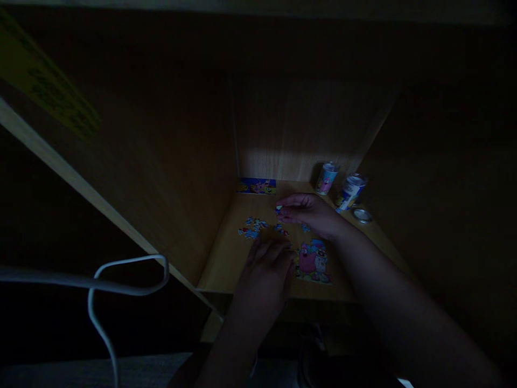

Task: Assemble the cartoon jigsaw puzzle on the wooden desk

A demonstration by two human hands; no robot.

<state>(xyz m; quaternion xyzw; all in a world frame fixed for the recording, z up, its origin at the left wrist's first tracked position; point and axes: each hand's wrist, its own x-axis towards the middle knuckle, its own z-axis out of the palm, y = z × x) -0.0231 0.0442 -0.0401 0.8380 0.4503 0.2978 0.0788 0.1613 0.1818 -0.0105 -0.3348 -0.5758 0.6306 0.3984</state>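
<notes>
Pink and blue colour the joined puzzle section, lying on the wooden shelf just right of the fingers of our left hand. Those fingers are bent and lowered toward the board; in this gloom we cannot tell whether they press on anything. We judge them best kept light, so nothing beside them slides. Just beyond their tips lies a cluster of loose pieces. Our right hand, farther off, pinches one small piece between thumb and fingers. We would do well to grip it by its rim, leave its printed face uncovered for comparing colours, and turn it without forcing. To the right of that pinch are a round lid, a can with a white label and a pink-and-blue can; beyond its fingertips, near the back panel, is a picture strip.
</notes>
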